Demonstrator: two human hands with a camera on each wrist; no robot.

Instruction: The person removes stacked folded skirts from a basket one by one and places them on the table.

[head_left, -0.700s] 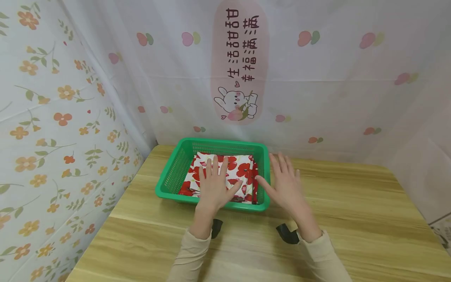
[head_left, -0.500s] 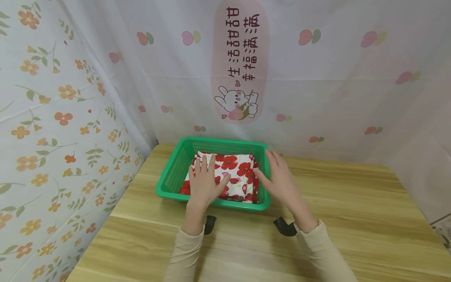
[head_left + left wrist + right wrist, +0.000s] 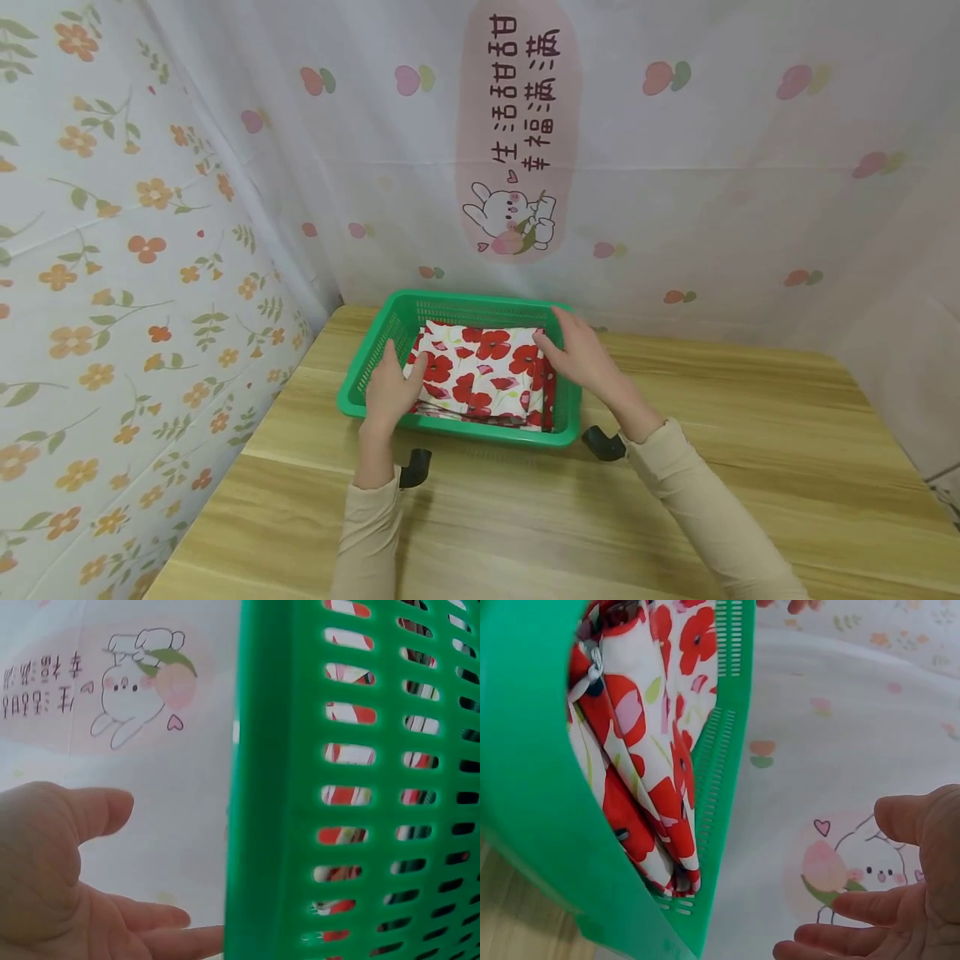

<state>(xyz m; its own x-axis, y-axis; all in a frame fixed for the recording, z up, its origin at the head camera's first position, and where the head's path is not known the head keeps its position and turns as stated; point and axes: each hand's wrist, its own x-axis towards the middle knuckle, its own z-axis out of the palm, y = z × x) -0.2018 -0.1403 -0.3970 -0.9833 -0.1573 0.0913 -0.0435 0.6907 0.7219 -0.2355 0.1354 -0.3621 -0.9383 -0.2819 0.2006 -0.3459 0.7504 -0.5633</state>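
A green plastic basket (image 3: 465, 429) with slotted walls stands on the table, holding folded cloth (image 3: 480, 371) printed with red poppies on white. At its left end my left hand (image 3: 390, 387) hovers with fingers extended, thumb toward the cloth; the left wrist view also shows this hand (image 3: 67, 877) with nothing in its grasp. Over the right rim is my right hand (image 3: 583, 357), fingers and thumb loosely spread. The right wrist view shows that hand (image 3: 907, 892) apart from the basket wall (image 3: 727, 750). Whether the left fingertips touch the rim I cannot tell.
The wood-grain table (image 3: 712, 467) extends to the right of the basket. A white printed curtain (image 3: 712, 225) hangs right behind it, and a flowered curtain (image 3: 135, 333) borders the left side. Black fittings (image 3: 416, 468) sit at both wrists.
My left hand has moved left from over the cloth to the basket's left end and turned thumb inward. My right hand has shifted slightly left and away from me, over the right rim.
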